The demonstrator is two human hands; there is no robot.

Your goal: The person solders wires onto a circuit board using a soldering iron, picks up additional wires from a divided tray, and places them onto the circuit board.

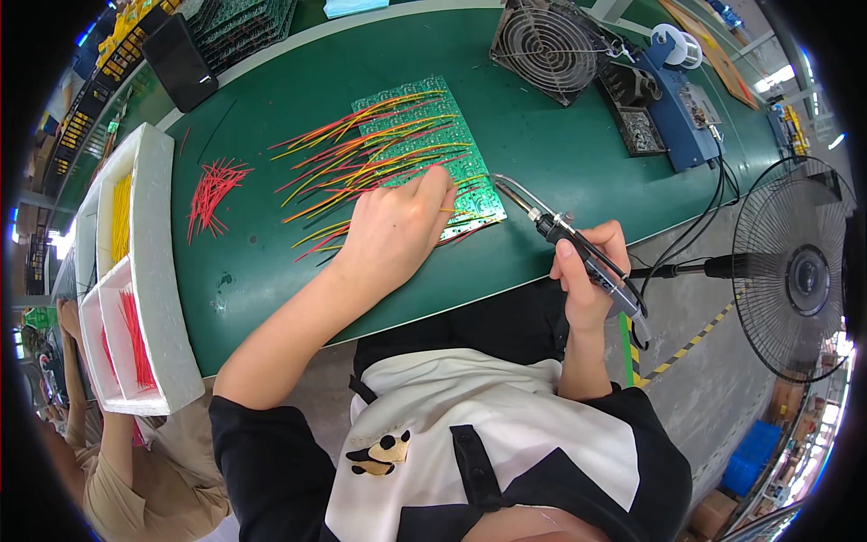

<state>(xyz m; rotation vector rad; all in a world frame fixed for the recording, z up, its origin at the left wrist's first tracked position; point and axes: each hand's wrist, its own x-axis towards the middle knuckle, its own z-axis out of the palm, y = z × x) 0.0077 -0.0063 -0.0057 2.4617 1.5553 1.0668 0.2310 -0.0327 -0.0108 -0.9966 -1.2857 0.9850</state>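
A green circuit board panel point(456, 113) lies on the green bench, with rows of red, yellow and black wires point(316, 135) fanning out from it to the left. My left hand point(402, 217) rests over the lower part of the panel, fingers pinched together near its right side. What those fingertips hold is hidden. In my right hand point(589, 285) is a soldering iron point(578, 244) with a thin curved metal tube alongside its tip. The tip points left, close to the panel's right edge. Short red wires point(215, 191) lie in a loose pile to the left.
A white foam box point(163, 298) holds yellow and red wires at the left edge. A square fan point(551, 50) and blue soldering station point(682, 122) stand far right, cables trailing off the bench. Beyond the right edge is a round fan point(804, 271). Another person point(167, 479) sits lower left.
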